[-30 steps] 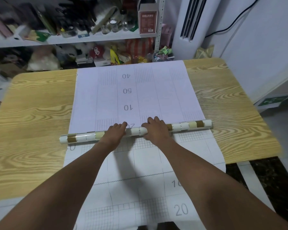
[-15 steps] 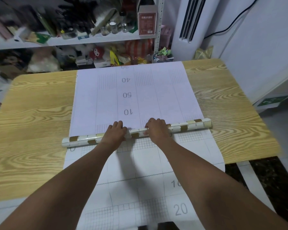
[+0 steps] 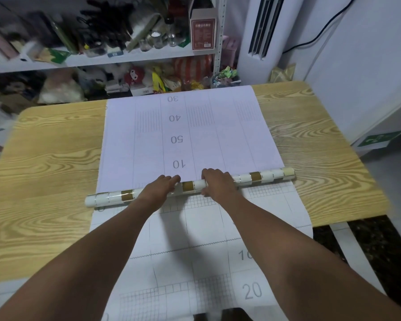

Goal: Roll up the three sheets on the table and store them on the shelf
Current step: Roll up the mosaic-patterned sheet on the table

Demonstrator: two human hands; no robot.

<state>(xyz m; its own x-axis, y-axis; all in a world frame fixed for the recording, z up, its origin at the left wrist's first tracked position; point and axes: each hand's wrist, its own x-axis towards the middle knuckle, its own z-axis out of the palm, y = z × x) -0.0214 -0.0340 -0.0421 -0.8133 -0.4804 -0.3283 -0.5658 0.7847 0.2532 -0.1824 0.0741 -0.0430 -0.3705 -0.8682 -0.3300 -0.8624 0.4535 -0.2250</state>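
A partly wound roll [image 3: 255, 177] with a white-and-gold tile print lies slanted across the wooden table [image 3: 44, 170], its right end farther from me. My left hand [image 3: 158, 191] and my right hand [image 3: 218, 184] grip its middle, fingers curled over the top. The unrolled part of that sheet [image 3: 195, 135], pale lilac with the numbers 10, 50, 40 and 30, stretches to the far edge. Under it lies a white gridded sheet [image 3: 195, 239] that hangs over the near edge. A third sheet cannot be told apart.
Beyond the table stands a white shelf [image 3: 125, 57] crowded with jars, toys, bags and a red box [image 3: 204, 33]. A tall white air conditioner [image 3: 264, 42] stands at the back right. Bare wood shows left and right of the sheets.
The roll has turned away from me under both hands, winding up more sheet and covering the printed 20. Its right end has run ahead of the left.
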